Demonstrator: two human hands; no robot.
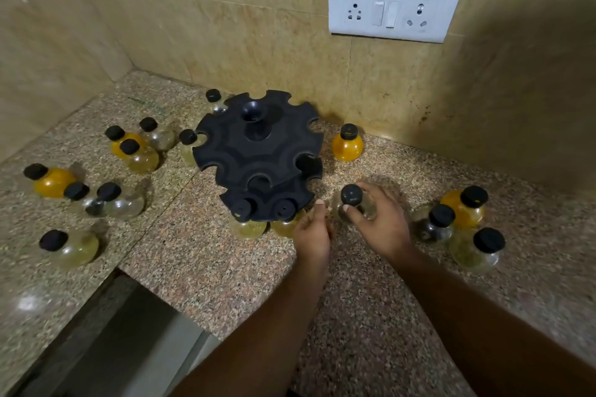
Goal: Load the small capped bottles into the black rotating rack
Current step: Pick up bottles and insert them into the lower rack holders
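The right hand (pixel 383 222) grasps a clear bottle (pixel 351 195), fingers and thumb curled round its body. The bottle stands upright, long axis vertical, black cap up, on the counter (pixel 200 255) just right of the rack (pixel 258 151), at its near edge. The left hand (pixel 311 232) is loose, holding nothing, thumb close to the rack. Two bottles (pixel 246 229) sit in the rack's near lower slots. Bare counter lies near the hands. Its edge drops off near left, and the wall (pixel 258 42) closes the far side.
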